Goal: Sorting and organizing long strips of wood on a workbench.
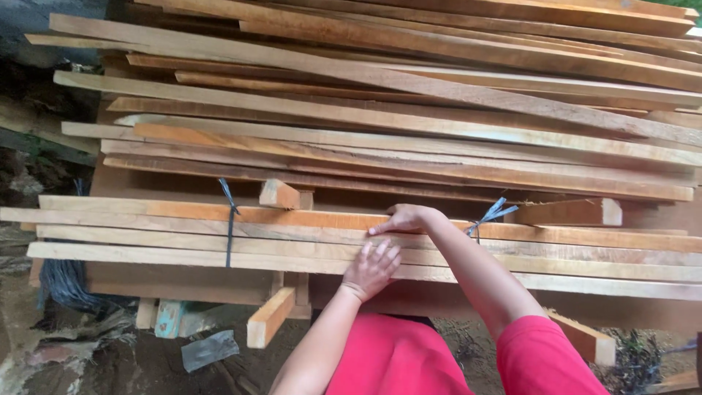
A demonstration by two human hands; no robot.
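Observation:
A bundle of long wooden planks (pixel 146 232) lies across in front of me, tied with a dark strap (pixel 230 223) on the left and a blue strap (pixel 488 216) on the right. My left hand (pixel 373 267) rests flat with fingers spread on the near planks of the bundle. My right hand (pixel 402 218) lies on the orange-toned top plank (pixel 292 215), fingertips pointing left. Neither hand grips anything.
Behind the bundle a large loose stack of long planks (pixel 409 95) fills the upper view. Short wood blocks (pixel 279 194) (pixel 567 212) sit between the stacks. A short beam (pixel 269 317) sticks out below. Dirt ground with scraps lies at the lower left.

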